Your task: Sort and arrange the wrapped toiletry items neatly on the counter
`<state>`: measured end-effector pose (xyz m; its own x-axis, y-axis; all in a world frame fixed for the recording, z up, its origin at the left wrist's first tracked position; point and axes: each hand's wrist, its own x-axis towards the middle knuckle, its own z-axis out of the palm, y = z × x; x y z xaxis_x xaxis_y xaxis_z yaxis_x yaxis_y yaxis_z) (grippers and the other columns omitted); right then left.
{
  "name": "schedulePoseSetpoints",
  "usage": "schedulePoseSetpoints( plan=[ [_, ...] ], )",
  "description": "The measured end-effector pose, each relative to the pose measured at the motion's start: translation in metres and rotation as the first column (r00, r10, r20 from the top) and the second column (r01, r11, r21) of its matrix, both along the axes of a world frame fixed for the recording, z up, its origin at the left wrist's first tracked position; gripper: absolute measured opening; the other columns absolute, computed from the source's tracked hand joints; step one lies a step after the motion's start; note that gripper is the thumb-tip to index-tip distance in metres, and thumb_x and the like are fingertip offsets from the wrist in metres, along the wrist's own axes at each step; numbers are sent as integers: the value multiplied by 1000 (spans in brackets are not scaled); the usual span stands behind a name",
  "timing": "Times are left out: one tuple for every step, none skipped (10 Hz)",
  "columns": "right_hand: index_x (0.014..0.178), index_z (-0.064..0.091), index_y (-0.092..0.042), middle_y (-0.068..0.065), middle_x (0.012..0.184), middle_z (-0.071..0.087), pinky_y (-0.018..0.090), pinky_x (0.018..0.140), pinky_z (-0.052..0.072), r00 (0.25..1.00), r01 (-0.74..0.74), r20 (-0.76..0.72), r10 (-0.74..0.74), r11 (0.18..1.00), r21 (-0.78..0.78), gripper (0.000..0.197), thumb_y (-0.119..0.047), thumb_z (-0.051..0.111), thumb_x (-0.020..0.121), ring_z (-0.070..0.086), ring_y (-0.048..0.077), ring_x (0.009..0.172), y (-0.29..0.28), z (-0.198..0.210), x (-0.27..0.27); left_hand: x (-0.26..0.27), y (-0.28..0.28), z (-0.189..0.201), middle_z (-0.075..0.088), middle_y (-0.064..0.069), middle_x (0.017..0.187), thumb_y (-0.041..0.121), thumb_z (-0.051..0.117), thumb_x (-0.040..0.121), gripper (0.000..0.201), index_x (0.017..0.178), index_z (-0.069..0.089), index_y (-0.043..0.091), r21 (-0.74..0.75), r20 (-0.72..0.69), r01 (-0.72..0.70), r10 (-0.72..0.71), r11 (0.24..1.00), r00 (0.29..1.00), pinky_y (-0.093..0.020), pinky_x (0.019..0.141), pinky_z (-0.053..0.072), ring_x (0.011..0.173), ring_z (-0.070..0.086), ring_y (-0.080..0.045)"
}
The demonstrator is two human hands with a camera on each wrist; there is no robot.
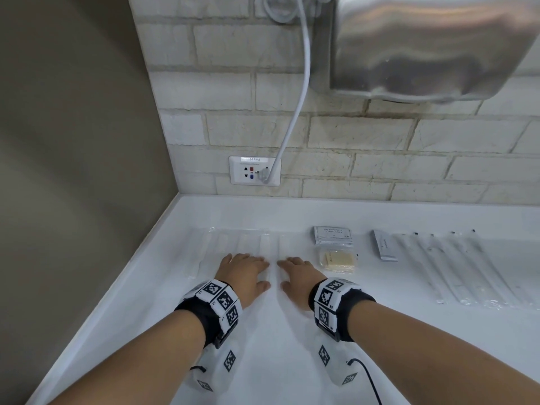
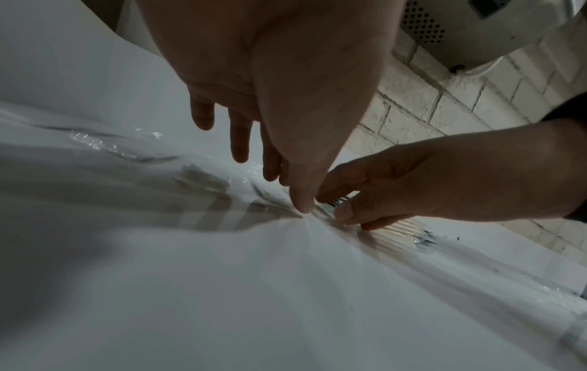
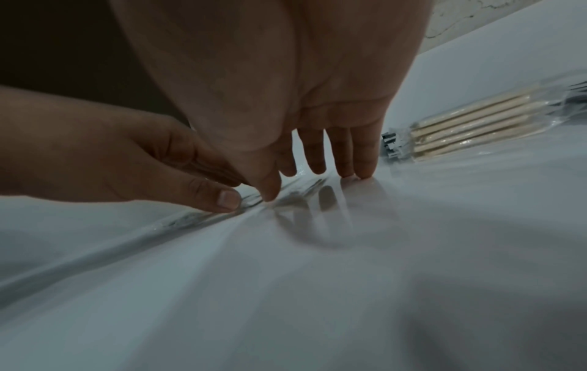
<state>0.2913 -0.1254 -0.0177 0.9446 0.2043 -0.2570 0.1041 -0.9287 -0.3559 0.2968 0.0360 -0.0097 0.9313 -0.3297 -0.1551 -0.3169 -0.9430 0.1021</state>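
surroundings: a white, smooth worktop (image 1: 292, 211) meets a wall of pale, rough brick tiles (image 1: 365, 133); a brushed-metal hand dryer (image 1: 423, 45) hangs above, its white cord (image 1: 301, 92) curving down to a wall socket (image 1: 254, 171). to the right of the hands lie a flat sachet printed with text (image 1: 332, 235), just behind a clear packet of pale sticks (image 1: 336, 260), then a narrow grey sachet (image 1: 384, 245) and a row of long, clear-wrapped items (image 1: 467, 270) set side by side.

task items: a row of long, transparent wrapped items (image 1: 248, 247) lies on the worktop near the left corner, parallel, pointing toward the wall; their film is glossy and crinkled, the contents whitish and hard to tell.

hands: the left hand (image 1: 245, 273) and right hand (image 1: 298, 276) lie palm down, side by side, on the near ends of this row. in the wrist views the fingers are extended, tips pressing the film; the thumbs meet at one wrapper's edge. neither hand's grip encloses anything. both wrists carry bands with black-and-white square markers.
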Motion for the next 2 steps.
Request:
schedulePoseSetpoints(
  plan=[
    [151,24,-24,0,159,21,38,113,33,1000,-4,-7,4,1000,18,59,-18,45,96,29,24,142,-2,5,-3,-2,0,6,27,12,158,48,42,97,56,149,32,31,-20,1,-10,10,1000,1000,-42,121,10,147,22,-15],
    [150,27,-23,0,158,22,35,110,36,1000,-14,-2,14,999,45,58,-20,46,96,36,23,139,-4,10,-4,-4,-2,13,29,12,157,48,44,96,55,148,35,32,-48,26,-10,11,999,1000,-41,120,11,146,24,-15]
  ],
)
